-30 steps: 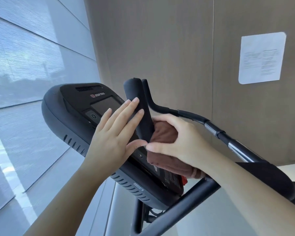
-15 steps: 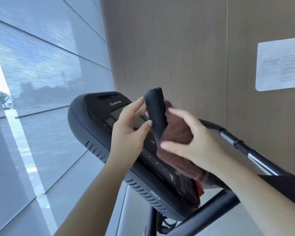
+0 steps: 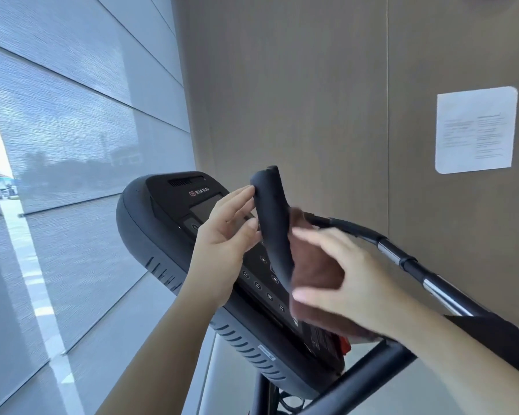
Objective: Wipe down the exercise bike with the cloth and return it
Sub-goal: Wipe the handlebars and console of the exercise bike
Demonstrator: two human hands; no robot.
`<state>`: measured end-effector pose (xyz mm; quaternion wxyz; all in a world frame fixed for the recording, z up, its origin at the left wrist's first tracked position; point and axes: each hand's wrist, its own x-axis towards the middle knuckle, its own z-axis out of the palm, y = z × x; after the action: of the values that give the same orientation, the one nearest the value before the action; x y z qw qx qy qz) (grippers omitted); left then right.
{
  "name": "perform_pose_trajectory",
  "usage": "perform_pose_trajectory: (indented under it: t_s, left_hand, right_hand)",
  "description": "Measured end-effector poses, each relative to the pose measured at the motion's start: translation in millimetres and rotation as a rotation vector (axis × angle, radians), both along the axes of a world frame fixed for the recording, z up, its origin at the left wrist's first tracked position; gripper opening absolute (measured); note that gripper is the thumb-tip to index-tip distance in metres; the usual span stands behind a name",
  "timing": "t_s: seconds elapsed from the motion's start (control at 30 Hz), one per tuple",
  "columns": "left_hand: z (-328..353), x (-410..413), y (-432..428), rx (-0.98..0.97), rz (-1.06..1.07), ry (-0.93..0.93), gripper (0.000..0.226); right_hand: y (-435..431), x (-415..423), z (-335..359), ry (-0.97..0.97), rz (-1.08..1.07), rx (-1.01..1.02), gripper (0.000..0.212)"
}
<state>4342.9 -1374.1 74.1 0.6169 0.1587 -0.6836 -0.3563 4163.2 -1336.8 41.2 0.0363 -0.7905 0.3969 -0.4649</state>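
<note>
The exercise bike's grey and black console (image 3: 162,229) fills the centre of the view. In front of it stands an upright black handlebar grip (image 3: 272,217). My left hand (image 3: 228,232) touches the left side of the grip with its fingertips and thumb, the fingers nearly straight. On the right side of the grip my right hand (image 3: 354,286), blurred by motion, holds a reddish-brown cloth (image 3: 312,259) and presses it against the grip. The cloth's lower part hangs over the console's button panel.
A black and chrome handlebar tube (image 3: 402,260) runs from the grip down to the right, over my right arm. Behind it is a brown panelled wall with a white paper notice (image 3: 475,130). Large shaded windows (image 3: 57,130) line the left side.
My right hand slid the cloth up the grip and then a little way back down. My left hand went from lying flat on the grip to touching its upper left side.
</note>
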Motion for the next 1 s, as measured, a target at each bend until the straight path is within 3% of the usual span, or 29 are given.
perform_pose_trajectory:
  t_s: [0.1, 0.2, 0.3, 0.37, 0.47, 0.53, 0.67, 0.73, 0.83, 0.97, 1.0]
  left_hand:
    - [-1.5, -1.6, -0.4, -0.005, 0.021, 0.007, 0.043]
    - [-1.1, -1.6, 0.7, 0.023, -0.007, 0.015, 0.038]
    - [-1.5, -0.4, -0.4, 0.039, 0.035, -0.006, 0.034]
    - [-3.5, -0.3, -1.1, 0.027, 0.066, -0.035, 0.037]
    - [-6.7, -0.4, -1.3, 0.002, 0.096, -0.080, 0.042]
    - [-7.3, 0.2, -0.6, 0.008, 0.062, -0.057, 0.042]
    - [-6.6, -0.4, -0.8, 0.054, -0.013, 0.001, 0.042]
    - [-5.9, -0.6, -1.4, 0.059, -0.018, 0.016, 0.040]
    - [-7.1, -1.3, -2.0, 0.059, -0.038, 0.031, 0.038]
    - [-10.1, -2.2, -2.8, 0.031, -0.020, 0.014, 0.042]
    - [-10.1, -1.8, -1.9, 0.023, -0.022, 0.009, 0.041]
  right_hand:
    - [3.6, -2.0, -10.7, 0.037, -0.060, -0.045, 0.066]
    - [-18.6, 23.3, 23.4, -0.294, -0.059, -0.128, 0.066]
    - [-34.3, 40.1, 47.4, -0.383, -0.055, -0.161, 0.067]
    - [-23.7, 28.2, 35.4, -0.286, -0.036, -0.109, 0.069]
    - [7.3, 1.3, -7.7, 0.027, -0.068, 0.015, 0.072]
    - [14.6, -2.5, -19.5, 0.151, -0.140, -0.004, 0.073]
    - [-10.5, 17.6, 16.3, -0.187, -0.121, -0.071, 0.075]
    - [-22.8, 24.1, 30.8, -0.231, -0.069, -0.099, 0.073]
    - [-9.8, 15.8, 11.8, -0.170, -0.040, -0.084, 0.069]
    - [16.6, 6.4, -29.6, 0.148, -0.214, -0.183, 0.067]
    - [16.8, 6.4, -28.2, 0.149, -0.233, -0.193, 0.066]
